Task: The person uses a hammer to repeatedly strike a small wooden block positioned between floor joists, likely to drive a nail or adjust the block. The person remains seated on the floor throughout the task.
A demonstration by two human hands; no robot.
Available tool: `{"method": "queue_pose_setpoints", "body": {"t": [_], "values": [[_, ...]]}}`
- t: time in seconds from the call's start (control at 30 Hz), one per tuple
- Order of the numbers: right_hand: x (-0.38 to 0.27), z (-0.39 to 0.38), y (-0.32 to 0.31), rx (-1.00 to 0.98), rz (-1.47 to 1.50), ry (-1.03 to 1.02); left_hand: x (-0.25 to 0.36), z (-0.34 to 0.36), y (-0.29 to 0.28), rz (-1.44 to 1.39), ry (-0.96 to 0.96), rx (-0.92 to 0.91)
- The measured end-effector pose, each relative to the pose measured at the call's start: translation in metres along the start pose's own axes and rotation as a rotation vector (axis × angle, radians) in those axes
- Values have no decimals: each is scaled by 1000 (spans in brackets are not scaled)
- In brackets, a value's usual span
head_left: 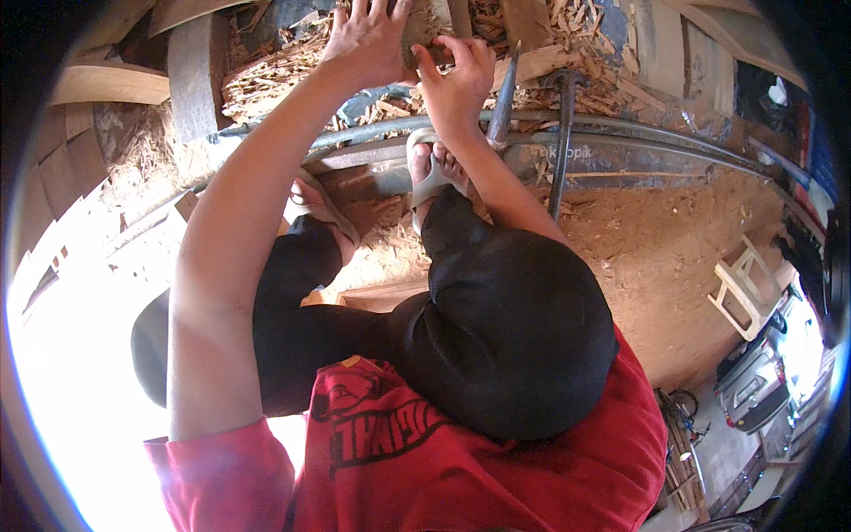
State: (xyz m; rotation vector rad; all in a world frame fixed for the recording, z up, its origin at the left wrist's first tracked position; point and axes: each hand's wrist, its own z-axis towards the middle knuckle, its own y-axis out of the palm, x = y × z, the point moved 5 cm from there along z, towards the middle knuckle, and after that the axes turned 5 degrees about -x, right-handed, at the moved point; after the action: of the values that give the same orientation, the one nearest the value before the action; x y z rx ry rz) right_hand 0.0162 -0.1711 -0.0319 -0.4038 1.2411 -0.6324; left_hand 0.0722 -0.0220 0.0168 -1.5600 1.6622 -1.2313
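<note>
My left hand (368, 44) lies at the top of the view with its fingers spread, over a brownish wooden piece (427, 25) among wood chips. Just right of it, my right hand (459, 75) has curled fingers, with thumb and forefinger apart at that piece's edge; I make out nothing between them. Beside my right wrist a grey metal tool (503, 102) like a chisel or spike stands, tapering to a point at the top. A hammer (562, 133) leans right of it, head up, its dark handle slanting down.
Wood chips (284, 75) are heaped around the work area. Long dark pipes (656, 142) cross in front of my sandalled foot (434, 173). A wooden post (197, 75) stands left. On the brown ground at right is a small wooden stool (749, 288), with a parked vehicle (753, 386) beyond.
</note>
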Motion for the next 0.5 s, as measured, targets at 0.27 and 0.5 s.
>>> {"method": "queue_pose_setpoints", "body": {"t": [0.27, 0.5], "values": [[-6, 6, 2, 97, -65, -89, -2, 2, 9, 33, 29, 96], [-9, 15, -4, -17, -29, -229, -2, -1, 4, 4, 89, 144]]}}
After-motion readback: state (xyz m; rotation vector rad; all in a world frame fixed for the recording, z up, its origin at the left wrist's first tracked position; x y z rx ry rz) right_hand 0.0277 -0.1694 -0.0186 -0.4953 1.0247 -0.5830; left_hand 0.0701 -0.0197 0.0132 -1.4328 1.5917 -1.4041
